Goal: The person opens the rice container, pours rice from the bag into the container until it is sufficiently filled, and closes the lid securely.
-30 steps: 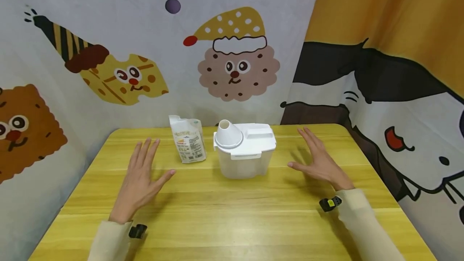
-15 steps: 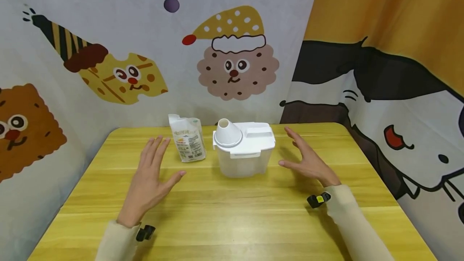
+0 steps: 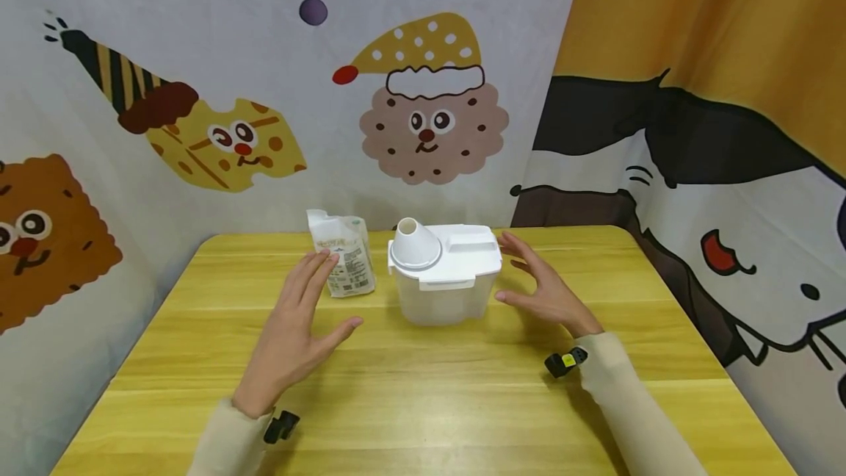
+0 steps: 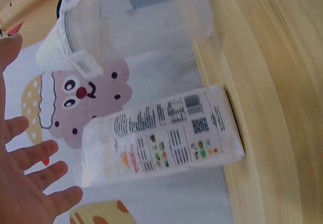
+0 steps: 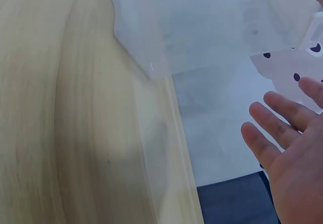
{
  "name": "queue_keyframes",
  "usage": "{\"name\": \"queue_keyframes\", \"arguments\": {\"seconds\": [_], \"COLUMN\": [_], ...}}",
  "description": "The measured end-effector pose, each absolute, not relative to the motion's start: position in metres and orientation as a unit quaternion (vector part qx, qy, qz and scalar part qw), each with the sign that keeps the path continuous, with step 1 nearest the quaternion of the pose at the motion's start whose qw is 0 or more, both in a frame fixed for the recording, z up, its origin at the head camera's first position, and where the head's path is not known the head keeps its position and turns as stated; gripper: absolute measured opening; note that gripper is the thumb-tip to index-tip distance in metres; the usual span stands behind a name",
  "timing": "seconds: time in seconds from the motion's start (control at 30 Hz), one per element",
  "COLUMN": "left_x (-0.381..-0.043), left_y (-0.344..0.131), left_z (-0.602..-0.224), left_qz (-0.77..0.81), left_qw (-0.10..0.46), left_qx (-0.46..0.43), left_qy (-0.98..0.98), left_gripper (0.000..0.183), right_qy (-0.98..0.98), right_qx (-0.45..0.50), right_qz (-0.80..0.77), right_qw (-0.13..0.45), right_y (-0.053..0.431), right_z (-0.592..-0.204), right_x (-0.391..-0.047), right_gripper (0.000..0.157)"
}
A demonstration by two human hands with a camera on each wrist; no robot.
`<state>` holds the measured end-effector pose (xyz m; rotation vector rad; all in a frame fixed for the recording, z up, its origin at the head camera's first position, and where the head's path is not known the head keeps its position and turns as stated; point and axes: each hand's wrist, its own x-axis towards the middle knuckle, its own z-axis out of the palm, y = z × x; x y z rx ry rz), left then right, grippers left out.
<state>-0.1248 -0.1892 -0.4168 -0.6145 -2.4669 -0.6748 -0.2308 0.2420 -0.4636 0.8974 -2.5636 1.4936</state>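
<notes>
A translucent plastic storage container (image 3: 444,303) stands upright toward the back of the table. Its white lid has a cone-shaped spout at the left and a raised grip on top. To its left a white printed bag (image 3: 353,263) stands on its base, with a QR code and a barcode showing in the left wrist view. My left hand (image 3: 294,336), fingers spread and thumb apart, is in front of the bag and overlaps its edge in the head view. My right hand (image 3: 548,289) is right beside the container's right side, fingers extended, holding nothing.
Both things are on a yellow wood-grain table (image 3: 423,402) with rounded back corners. Behind it hangs a white curtain (image 3: 231,35) with cartoon prints, and an orange one with a large cartoon animal is at the right.
Both hands have moved inward: the left one rightward to the front of the bag, the right one leftward up to the container. The bag and container have stayed in place.
</notes>
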Motion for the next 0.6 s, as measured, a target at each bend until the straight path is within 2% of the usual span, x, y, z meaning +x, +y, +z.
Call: {"name": "queue_keyframes", "arguments": {"seconds": [0.6], "left_x": [-0.128], "left_y": [-0.149], "left_z": [-0.415], "left_qz": [-0.254], "left_qw": [0.29], "left_qx": [-0.313], "left_qy": [-0.868], "left_gripper": [0.078], "right_qy": [-0.814], "right_qx": [0.282], "right_qz": [0.508], "right_qw": [0.012], "right_y": [0.222], "right_z": [-0.465], "right_x": [-0.232], "right_gripper": [0.1]}}
